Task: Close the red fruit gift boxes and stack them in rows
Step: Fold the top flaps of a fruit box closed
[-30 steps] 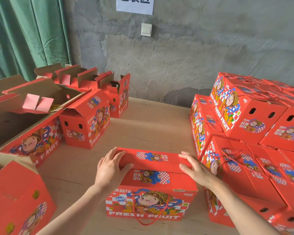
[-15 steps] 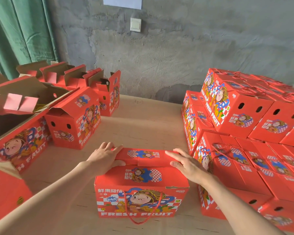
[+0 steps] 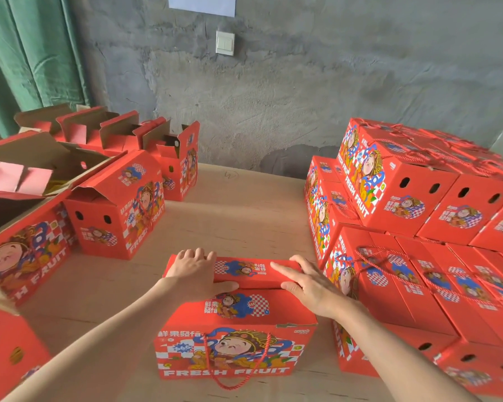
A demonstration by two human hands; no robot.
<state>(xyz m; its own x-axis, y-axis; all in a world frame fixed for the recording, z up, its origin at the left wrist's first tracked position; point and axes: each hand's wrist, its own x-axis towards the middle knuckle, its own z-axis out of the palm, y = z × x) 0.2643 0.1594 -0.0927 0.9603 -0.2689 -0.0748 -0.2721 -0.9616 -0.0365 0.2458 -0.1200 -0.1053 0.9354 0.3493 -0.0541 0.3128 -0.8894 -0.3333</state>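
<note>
Two bare hands lie on top of one red cardboard gift box [image 3: 235,338], printed with a cartoon figure and the words FRESH FRUIT. The box stands upright on the pale wooden table [image 3: 244,204], in the near middle of our view.

We see the left hand [image 3: 196,271] on the left end of the box's raised top flap [image 3: 250,274]. Its fingers curl over the far edge and its thumb lies along the near edge, so it grips that flap. The right hand [image 3: 308,285] rests on the right end of the same flap with its fingers stretched out straight and flat, pressing and clasping nothing. The flap stands a little proud of the near lid panel, and we cannot tell whether it is fully tucked in.

A red twisted rope handle [image 3: 233,378] hangs down the box's front face and loops below its bottom edge.

To the right we find a stack of closed red gift boxes [image 3: 404,198] with the same print, set in rows and at least two layers high. Its nearest box is just beside the one under the hands.

To the left stand several open red boxes [image 3: 119,210] with their flaps up, and nearer us a larger open red carton [image 3: 26,250].

Behind the table we see a rough grey concrete wall [image 3: 302,97] with a white light switch [image 3: 224,42] and a white paper sheet [image 3: 202,5]. A green curtain [image 3: 26,53] hangs at the far left.
</note>
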